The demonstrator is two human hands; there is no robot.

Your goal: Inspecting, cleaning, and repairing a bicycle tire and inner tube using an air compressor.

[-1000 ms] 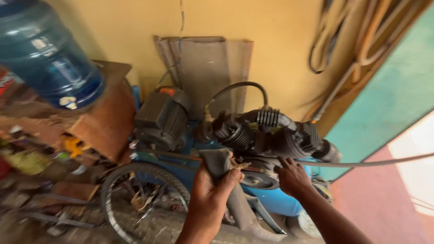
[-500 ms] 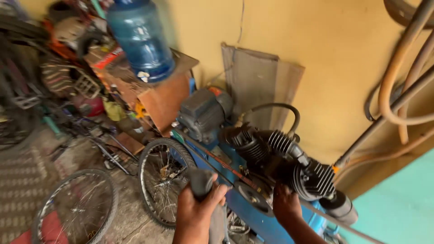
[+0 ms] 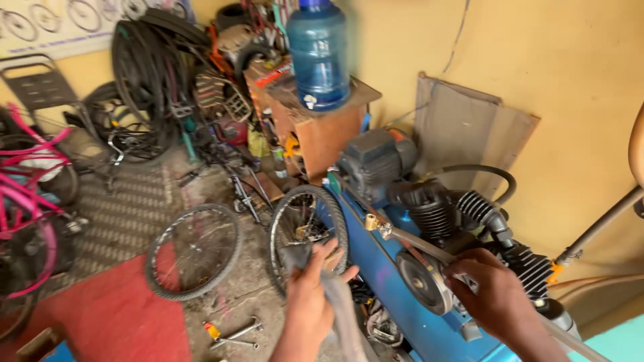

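- Where the left hand (image 3: 310,300) closes, clenched round a limp grey rubber strip (image 3: 335,312) that hangs down past the wrist, in front of the blue compressor tank.
- Right hand (image 3: 493,293) laid over a thin grey hose (image 3: 429,249), fingers curled on it, just beside the grey pulley wheel (image 3: 420,281); grip looks closed, though partly hidden.
- Under both hands, the blue compressor tank (image 3: 396,295), with a black finned pump (image 3: 463,214) and a grey motor (image 3: 376,161) on top.
- Left of the tank, two bare bicycle wheels (image 3: 194,251) leaning or lying on the dusty floor.
- Near the wheels, spanners (image 3: 235,333) on the ground by a red mat (image 3: 114,315).
- Behind, a large blue water bottle (image 3: 320,53) upright on a wooden box (image 3: 322,127).
- Far left, a pink bicycle (image 3: 27,194) and hanging black tyres (image 3: 147,60) against the yellow wall.
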